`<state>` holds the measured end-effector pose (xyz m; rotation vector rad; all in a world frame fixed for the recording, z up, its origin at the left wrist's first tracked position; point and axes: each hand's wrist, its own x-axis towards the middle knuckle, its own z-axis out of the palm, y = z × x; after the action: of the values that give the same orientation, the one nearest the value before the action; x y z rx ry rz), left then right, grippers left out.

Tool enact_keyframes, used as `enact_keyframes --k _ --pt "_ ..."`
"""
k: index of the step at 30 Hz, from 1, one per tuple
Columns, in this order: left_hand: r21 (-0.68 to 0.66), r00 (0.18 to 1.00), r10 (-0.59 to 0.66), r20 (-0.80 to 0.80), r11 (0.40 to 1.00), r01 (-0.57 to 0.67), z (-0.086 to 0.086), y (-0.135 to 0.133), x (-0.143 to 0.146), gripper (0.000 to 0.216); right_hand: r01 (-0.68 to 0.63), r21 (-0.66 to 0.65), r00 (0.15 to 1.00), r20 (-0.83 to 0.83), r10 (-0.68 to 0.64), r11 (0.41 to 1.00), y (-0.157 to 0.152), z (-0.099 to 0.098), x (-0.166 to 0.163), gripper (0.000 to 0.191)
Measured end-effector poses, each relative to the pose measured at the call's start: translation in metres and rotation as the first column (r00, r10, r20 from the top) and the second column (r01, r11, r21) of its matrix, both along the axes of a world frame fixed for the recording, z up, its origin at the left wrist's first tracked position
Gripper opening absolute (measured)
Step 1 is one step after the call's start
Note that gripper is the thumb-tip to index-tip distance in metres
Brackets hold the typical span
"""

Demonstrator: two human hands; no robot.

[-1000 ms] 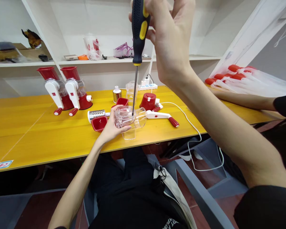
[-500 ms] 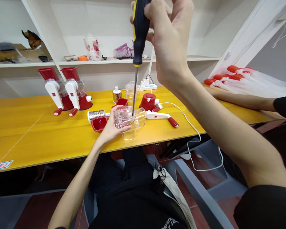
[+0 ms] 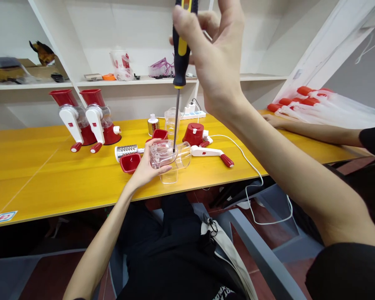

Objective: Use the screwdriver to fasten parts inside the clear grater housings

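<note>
My right hand [image 3: 220, 54] grips the black-and-yellow handle of a screwdriver [image 3: 181, 62], held nearly upright. Its long shaft runs down into a clear plastic grater housing [image 3: 183, 155], where the tip meets the inside of the part. Around the left side of that housing, my left hand [image 3: 145, 168] is closed, steadying it near the table's front edge. Just left lie a red hopper [image 3: 130, 163] and a metal grating drum [image 3: 126, 151]. To the right rests a white crank handle [image 3: 208, 151] with a red knob; behind it stands a red base [image 3: 194, 133].
Two assembled red-and-white rotary graters [image 3: 95, 118] stand at the left on the yellow table [image 3: 37, 166]. Behind are another drum [image 3: 153, 125], a clear part and a power strip [image 3: 193, 114]. A white cable [image 3: 246, 158] hangs off the front edge. Another person's arm [image 3: 318, 132] rests at the right.
The screwdriver handle has turned in my right hand, showing more yellow, and my fingers have shifted around it. My left hand and the clear housing have stayed in place.
</note>
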<state>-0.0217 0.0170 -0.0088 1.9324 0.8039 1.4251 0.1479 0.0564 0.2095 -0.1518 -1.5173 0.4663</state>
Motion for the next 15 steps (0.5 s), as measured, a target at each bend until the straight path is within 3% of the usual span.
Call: enact_keyframes --k 6,12,15 --pt "-0.016 1.000 -0.004 0.009 1.000 0.005 -0.001 -0.001 0.000 0.087 -0.019 0.031 1.000 -0.005 0.019 0.999 -0.001 -0.003 0.006 0.028" --pt "-0.027 1.000 -0.013 0.021 1.000 0.014 0.001 -0.001 0.000 0.087 0.050 -0.094 0.998 0.028 -0.047 0.994 -0.007 -0.005 0.013 0.029" --pt "-0.017 1.000 -0.009 0.010 1.000 0.009 0.000 0.000 0.000 0.088 0.057 -0.096 0.998 0.041 -0.053 0.994 -0.006 -0.004 0.012 0.032"
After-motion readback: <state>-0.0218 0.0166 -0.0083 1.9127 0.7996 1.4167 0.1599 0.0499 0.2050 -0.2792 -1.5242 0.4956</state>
